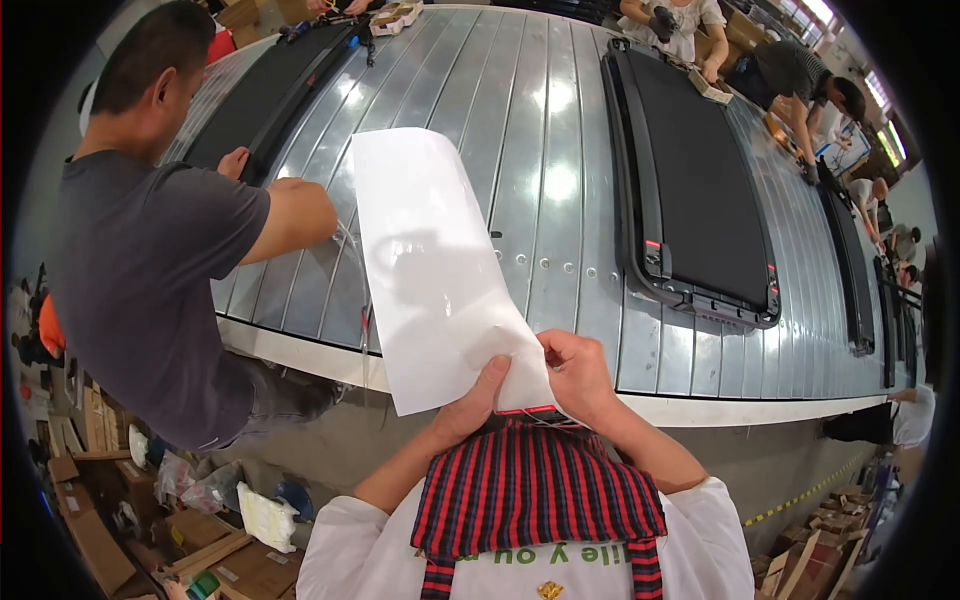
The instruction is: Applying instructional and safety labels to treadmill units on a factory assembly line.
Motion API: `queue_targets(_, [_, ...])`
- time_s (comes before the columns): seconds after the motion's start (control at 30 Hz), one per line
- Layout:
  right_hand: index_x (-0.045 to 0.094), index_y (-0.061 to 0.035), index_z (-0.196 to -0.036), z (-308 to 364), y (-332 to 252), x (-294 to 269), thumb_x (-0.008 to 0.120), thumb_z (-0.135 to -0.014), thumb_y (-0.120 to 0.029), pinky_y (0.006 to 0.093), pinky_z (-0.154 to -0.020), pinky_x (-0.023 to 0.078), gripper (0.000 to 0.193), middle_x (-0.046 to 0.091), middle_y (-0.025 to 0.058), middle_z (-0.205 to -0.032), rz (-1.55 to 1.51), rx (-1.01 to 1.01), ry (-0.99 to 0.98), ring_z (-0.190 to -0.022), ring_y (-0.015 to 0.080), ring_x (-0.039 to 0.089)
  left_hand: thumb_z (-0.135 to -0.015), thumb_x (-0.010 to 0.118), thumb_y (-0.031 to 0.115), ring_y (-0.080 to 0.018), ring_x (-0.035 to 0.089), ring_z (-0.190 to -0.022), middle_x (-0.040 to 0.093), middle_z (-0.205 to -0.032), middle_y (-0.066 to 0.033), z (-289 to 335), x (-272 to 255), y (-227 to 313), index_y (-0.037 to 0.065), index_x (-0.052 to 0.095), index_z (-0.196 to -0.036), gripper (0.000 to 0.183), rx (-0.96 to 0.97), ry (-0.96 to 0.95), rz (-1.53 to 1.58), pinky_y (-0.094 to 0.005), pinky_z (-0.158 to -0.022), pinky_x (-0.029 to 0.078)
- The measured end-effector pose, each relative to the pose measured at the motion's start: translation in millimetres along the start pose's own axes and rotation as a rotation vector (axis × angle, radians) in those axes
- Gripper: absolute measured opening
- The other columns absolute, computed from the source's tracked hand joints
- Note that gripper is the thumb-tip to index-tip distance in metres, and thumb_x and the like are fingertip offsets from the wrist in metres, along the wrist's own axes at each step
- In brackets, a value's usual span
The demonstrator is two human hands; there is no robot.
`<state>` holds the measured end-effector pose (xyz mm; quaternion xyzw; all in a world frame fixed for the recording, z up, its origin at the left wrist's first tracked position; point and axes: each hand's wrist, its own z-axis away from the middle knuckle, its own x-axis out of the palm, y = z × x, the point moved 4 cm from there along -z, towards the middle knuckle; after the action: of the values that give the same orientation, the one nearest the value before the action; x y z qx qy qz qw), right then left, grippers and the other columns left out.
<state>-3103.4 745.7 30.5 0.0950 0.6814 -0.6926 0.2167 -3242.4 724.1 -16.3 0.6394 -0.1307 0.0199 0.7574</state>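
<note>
A large white glossy sheet (425, 260), slightly curled, slants up and away from me over the front edge of the metal-topped table (470, 100). My left hand (478, 398) grips its lower edge, thumb on top and the other fingers hidden beneath. At the lower right corner, my right hand (582, 378) pinches the sheet between bent fingers. A short red strip (527, 409) shows at the sheet's near edge, between my hands. What it belongs to, I cannot tell.
Right of the sheet lies a black framed panel (690, 170); a narrower black panel (848, 260) is farther right. A co-worker (150, 260) stands close on the left, at another black panel (262, 110). Others work across the table. Cardboard (95, 520) litters the floor at lower left.
</note>
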Motion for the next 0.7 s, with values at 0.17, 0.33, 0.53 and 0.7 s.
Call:
queue_targets(0.17, [0.059, 0.0017, -0.084, 10.5, 4.0, 0.0, 0.064, -0.072, -0.005, 0.0227, -0.057, 0.046, 0.015, 0.061, 0.0084, -0.072, 0.012, 0.02, 0.004, -0.062, 0.0104, 0.057, -0.088, 0.047, 0.026, -0.0179, 0.049, -0.097, 0.052, -0.106, -0.0094, 3.4, 6.9, -7.9, 0.001, 0.047, -0.113, 0.035, 0.008, -0.001, -0.005, -0.0296, -0.084, 0.041])
queue_targets(0.33, [0.057, 0.0013, -0.082, 15.1, -10.3, -17.5, 0.063, -0.071, -0.004, 0.0254, -0.054, 0.045, 0.013, 0.059, 0.0103, -0.071, 0.21, -0.182, 0.118, -0.059, 0.0134, 0.056, -0.088, 0.048, 0.024, -0.0162, 0.05, -0.094, 0.052, -0.103, -0.0077, -1.9, 14.5, -25.1, 0.002, 0.048, -0.11, 0.031, -0.032, 0.067, 0.173, -0.0292, -0.082, 0.041])
queue_targets(0.53, [0.056, -0.0022, -0.08, 25.1, 7.2, -44.4, 0.062, -0.069, -0.009, 0.0342, -0.053, 0.045, 0.014, 0.056, 0.0134, -0.068, 0.144, -0.21, 0.086, -0.06, 0.0285, 0.056, -0.088, 0.048, 0.024, -0.0152, 0.05, -0.093, 0.053, -0.101, -0.007, -9.2, 49.0, -29.1, 0.002, 0.048, -0.11, 0.031, -0.062, 0.018, 0.273, -0.0286, -0.08, 0.042])
queue_targets(0.7, [0.056, -0.0014, -0.079, 24.8, 32.0, -85.2, 0.06, -0.068, -0.009, 0.0355, -0.054, 0.045, 0.014, 0.057, 0.0147, -0.072, 0.121, -0.204, 0.113, -0.063, 0.0312, 0.057, -0.089, 0.045, 0.024, -0.0151, 0.05, -0.093, 0.052, -0.103, -0.0071, -25.7, 96.6, -48.8, 0.001, 0.047, -0.111, 0.031, -0.072, 0.04, 0.328, -0.0283, -0.082, 0.041])
